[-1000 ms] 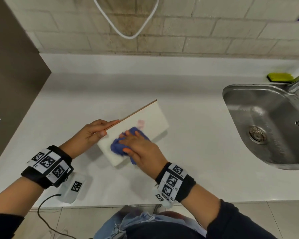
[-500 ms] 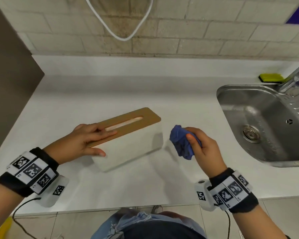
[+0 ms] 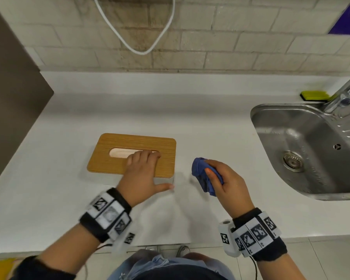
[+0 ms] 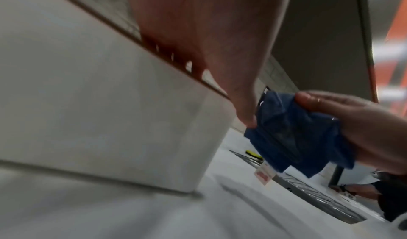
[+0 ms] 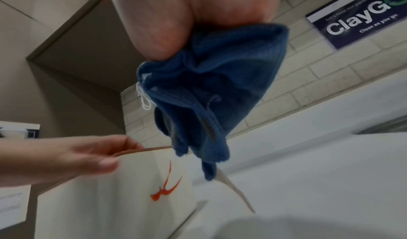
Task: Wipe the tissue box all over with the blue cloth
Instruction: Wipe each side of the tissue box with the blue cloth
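Countertop [image 3: 49,199], white, is carrying everything. Sink [image 3: 271,118], steel, is sitting at 3 o'clock. Tissue box [image 3: 113,158], wood-lidded, is standing upright at centre. Left hand [image 3: 141,176] is resting on its lid, fingers straight, thumb spread wide. Right hand [image 3: 228,184] is clutching blue cloth [image 3: 200,170], bunched, just beside the box, apart from it.

Wall sign [image 5: 361,14]: "ClayGO", below "Clean as you go"; top line blurred.

Bare counter [image 3: 200,122] between tissue box [image 3: 113,156] and sink [image 3: 275,126] (right hand [image 3: 228,184] hovers there), wall [image 3: 190,37] behind
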### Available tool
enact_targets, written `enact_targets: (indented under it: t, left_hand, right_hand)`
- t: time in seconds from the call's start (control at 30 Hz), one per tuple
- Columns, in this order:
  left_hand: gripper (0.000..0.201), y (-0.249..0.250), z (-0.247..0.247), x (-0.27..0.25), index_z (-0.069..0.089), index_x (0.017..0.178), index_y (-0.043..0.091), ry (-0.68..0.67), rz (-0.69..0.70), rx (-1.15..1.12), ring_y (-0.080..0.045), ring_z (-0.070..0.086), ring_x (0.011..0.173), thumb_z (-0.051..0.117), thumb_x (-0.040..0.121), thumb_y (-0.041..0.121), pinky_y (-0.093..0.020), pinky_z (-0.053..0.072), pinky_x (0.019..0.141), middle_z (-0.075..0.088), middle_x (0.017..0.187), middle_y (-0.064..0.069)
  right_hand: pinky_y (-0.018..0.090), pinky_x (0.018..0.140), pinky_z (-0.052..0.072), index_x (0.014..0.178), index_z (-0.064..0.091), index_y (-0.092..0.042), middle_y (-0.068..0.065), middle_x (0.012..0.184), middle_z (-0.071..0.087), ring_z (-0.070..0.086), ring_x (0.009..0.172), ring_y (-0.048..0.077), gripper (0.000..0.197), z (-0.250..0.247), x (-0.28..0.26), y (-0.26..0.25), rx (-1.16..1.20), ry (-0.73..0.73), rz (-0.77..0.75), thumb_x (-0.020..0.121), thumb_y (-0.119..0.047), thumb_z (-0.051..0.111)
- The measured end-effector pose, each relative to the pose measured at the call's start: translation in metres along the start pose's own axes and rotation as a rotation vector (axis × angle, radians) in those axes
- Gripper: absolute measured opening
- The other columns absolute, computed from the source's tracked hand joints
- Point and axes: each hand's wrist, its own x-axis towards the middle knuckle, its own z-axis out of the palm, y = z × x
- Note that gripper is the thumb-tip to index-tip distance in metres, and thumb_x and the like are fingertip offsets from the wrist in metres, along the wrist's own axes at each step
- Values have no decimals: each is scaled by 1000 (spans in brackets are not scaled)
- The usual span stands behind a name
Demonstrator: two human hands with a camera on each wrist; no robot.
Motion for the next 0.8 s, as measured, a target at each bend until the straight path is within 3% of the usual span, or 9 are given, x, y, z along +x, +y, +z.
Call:
enact_targets:
  t: [0.07,0.2,0.3,0.37,0.47,0.57,0.67,0.73,0.8]
  left_hand:
    - [80,14,7,10,52,113,20,69,-95,-35,-25,51,103,45,59,77,-34,25,88,60,110,-2]
    - [62,17,-2,6,52,120,27,167,-39,-93,-25,50,102,45,70,65,-30,18,81,58,105,-3]
    - [56,9,-29,-7,43,131,38,251,-9,-227,-14,41,99,41,78,56,-25,13,80,52,100,-1]
    - [53,-4,-46,-12,41,132,42,267,12,-363,-9,38,97,38,80,52,-28,18,82,51,100,-1]
    - [48,-32,-58,-15,45,129,42,292,58,-700,-17,49,104,39,83,55,-37,32,93,56,106,-6]
    - [45,-51,-63,-18,50,126,37,310,64,-939,-15,52,111,41,85,54,-28,38,97,59,115,7]
    - [43,-66,-69,-18,55,122,34,307,-42,-1093,-16,52,118,42,83,45,-34,38,101,59,121,7]
    - [43,-73,-73,-18,57,120,32,307,-81,-1138,-17,54,118,42,82,45,-36,39,101,60,122,2]
    - [43,-75,-75,-16,59,119,29,318,-99,-1176,-19,55,117,41,82,41,-37,40,101,60,122,-2]
  right_hand:
    - [11,75,43,111,57,-32,-12,94,63,55,88,2,33,0,3,-2,-103,-18,-97,92,-44,33]
    - [35,65,49,109,61,-18,-2,85,63,58,74,19,41,-4,13,-8,-291,-47,-222,95,-39,29]
    - [38,66,52,112,61,-9,9,97,67,62,76,28,35,-7,26,-21,-372,85,-328,94,-30,39]
    - [38,66,51,112,61,-4,15,101,67,61,78,30,30,0,38,-36,-376,211,-423,93,-23,47]
    - [36,78,46,115,57,-6,19,108,64,57,91,29,29,26,59,-64,-243,272,-506,96,-25,45]
    - [24,96,34,120,46,-16,14,118,58,46,108,18,29,57,68,-96,9,165,-426,95,-29,44]
    - [26,110,24,126,41,-24,3,128,54,37,125,7,32,78,73,-116,171,79,-310,94,-31,37]
    - [27,117,4,132,41,-24,0,137,50,24,139,11,39,88,78,-123,146,61,-227,96,-36,29]
    - [27,118,3,132,45,-20,2,136,52,25,140,16,42,94,84,-129,111,91,-198,97,-35,26]
